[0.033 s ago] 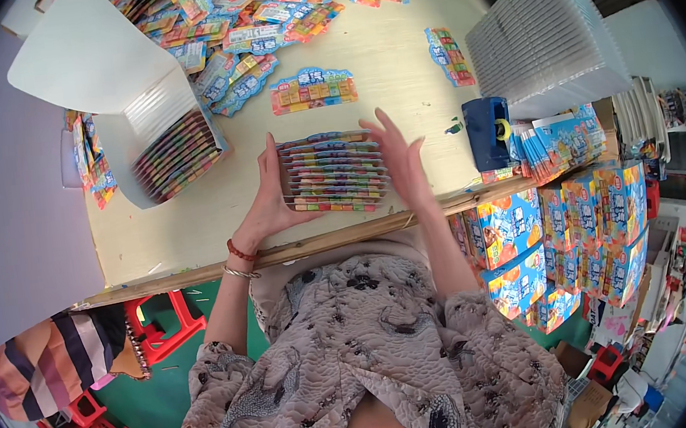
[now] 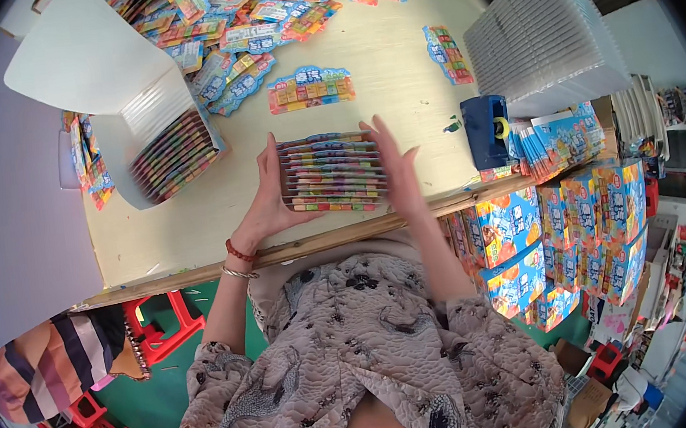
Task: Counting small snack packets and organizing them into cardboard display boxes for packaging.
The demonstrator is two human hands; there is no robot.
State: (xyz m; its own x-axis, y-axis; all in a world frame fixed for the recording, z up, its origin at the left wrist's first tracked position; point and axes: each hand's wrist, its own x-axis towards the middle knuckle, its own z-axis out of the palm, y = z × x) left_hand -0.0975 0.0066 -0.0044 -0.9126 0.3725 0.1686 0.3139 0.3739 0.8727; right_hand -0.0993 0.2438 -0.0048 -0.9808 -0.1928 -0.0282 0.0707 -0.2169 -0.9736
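Near the front edge of the table, a row of flat, colourful packs (image 2: 334, 175) stands with the edges facing up. My left hand (image 2: 262, 201) grips its left side, fingers along the far part and thumb at the near corner. Against the right end lies my right hand (image 2: 399, 170), its fingers stretched out and slightly blurred. Just beyond the row, one loose blue-topped pack (image 2: 311, 88) lies flat on the table. To the left, an open white box (image 2: 122, 166) holds a similar row of packs (image 2: 178, 160) on edge.
Loose packs (image 2: 249, 36) are heaped at the back. On the right stand stacked clear plastic trays (image 2: 538, 43), a blue tape dispenser (image 2: 487, 134) and folded blue cartons (image 2: 561, 141). Printed boxes (image 2: 512, 230) are piled beside the table. A red stool (image 2: 166, 324) is below left.
My right hand has moved left, from just off the row of packs to its right end. My left hand keeps its hold on the other side.
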